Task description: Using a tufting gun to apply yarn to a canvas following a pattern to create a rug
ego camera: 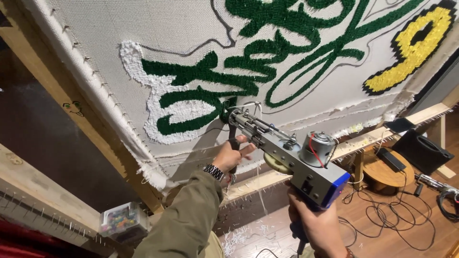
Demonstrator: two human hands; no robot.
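I have both hands on a tufting gun [287,153], a grey metal tool with a blue rear corner and a round silver motor on top, and its needle end touches the stretched white cloth [95,48] at the edge of a green tufted patch [191,98]. My left hand [229,155] is wrapped round the black front grip under the barrel, fingers closed on it with the forefinger lying partly out along the side; a metal wristwatch [214,172] sits at the cuff of an olive sleeve [184,220]. My right hand [315,224] is clamped on the rear handle below the blue corner. The cloth is pinned on a wooden frame [62,91] and carries white pile beside the green, with a yellow shape outlined in black [413,48] at the upper right. Below the frame I see a clear box of coloured bits [122,220], yarn scraps on the wood floor [382,220], black cables [377,210], a round wooden stool [382,174] and a black case [423,152].
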